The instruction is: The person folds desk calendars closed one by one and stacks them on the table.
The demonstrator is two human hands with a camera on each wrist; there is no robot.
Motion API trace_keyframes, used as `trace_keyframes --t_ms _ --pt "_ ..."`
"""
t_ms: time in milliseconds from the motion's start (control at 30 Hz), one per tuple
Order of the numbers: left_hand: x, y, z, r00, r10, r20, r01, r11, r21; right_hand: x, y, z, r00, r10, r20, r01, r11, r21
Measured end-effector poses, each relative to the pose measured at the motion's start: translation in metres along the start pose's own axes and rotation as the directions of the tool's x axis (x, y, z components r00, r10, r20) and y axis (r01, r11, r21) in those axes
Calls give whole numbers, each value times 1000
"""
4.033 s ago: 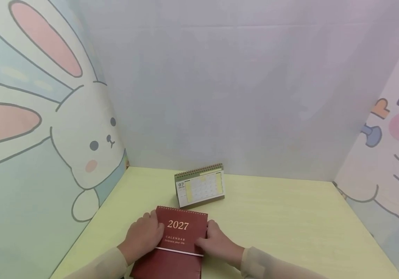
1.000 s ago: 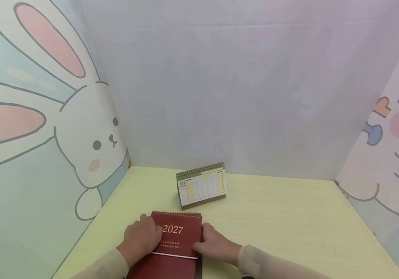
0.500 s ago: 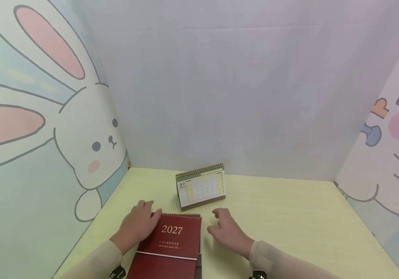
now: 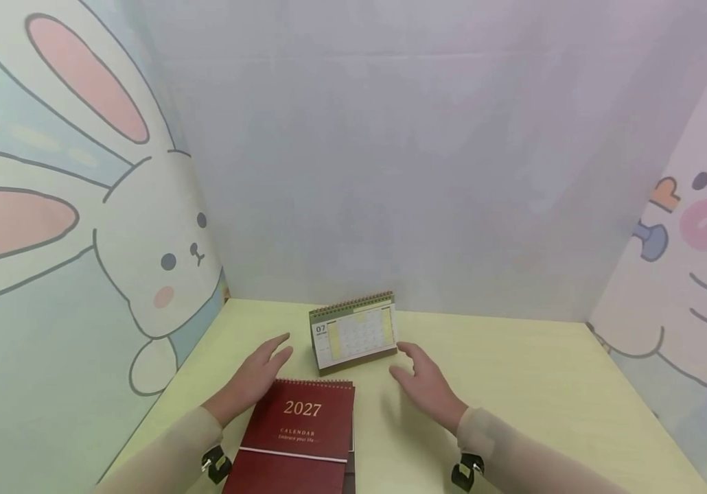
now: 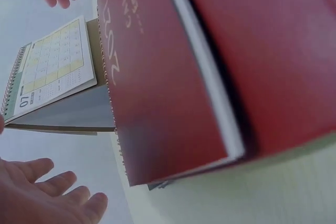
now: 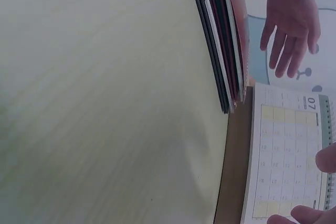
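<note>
Your left hand (image 4: 251, 376) and right hand (image 4: 429, 385) are loosely spread, holding nothing, either side of the desk calendar (image 4: 356, 335), which stands tented on the table (image 4: 514, 384) beyond the red calendar (image 4: 298, 422). Expect it light, its base (image 6: 235, 166) stiff, its pages (image 6: 281, 156) easily creased; grip the base's two ends.

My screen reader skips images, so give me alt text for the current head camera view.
A person's left hand and right hand, gripping nothing, frame a small standing desk calendar on a pale yellow table. Nearer the viewer lies a red 2027 calendar; a cartoon rabbit decorates the left wall.
</note>
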State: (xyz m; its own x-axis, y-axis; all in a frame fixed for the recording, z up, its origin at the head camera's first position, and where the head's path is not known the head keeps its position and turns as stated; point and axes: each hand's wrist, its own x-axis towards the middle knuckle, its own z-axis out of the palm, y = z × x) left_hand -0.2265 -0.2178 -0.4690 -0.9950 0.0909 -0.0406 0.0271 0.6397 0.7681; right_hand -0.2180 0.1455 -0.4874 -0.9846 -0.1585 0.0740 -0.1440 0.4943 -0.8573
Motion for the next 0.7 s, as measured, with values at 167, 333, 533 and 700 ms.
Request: trace_keyframes --t_ms 167,333,533,700 --pt "8 5 2 1000 16 25 -15 998 -58 14 6 -6 999 38 30 -39 999 26" --pt "18 9 6 999 18 35 -15 996 -90 26 7 -11 997 65 48 -67 996 55" --pt "24 10 9 998 -2 60 9 994 -113 40 7 -13 994 88 72 -94 992 88" --pt "31 14 13 997 7 81 4 990 -138 51 8 -14 992 93 82 -102 988 113"
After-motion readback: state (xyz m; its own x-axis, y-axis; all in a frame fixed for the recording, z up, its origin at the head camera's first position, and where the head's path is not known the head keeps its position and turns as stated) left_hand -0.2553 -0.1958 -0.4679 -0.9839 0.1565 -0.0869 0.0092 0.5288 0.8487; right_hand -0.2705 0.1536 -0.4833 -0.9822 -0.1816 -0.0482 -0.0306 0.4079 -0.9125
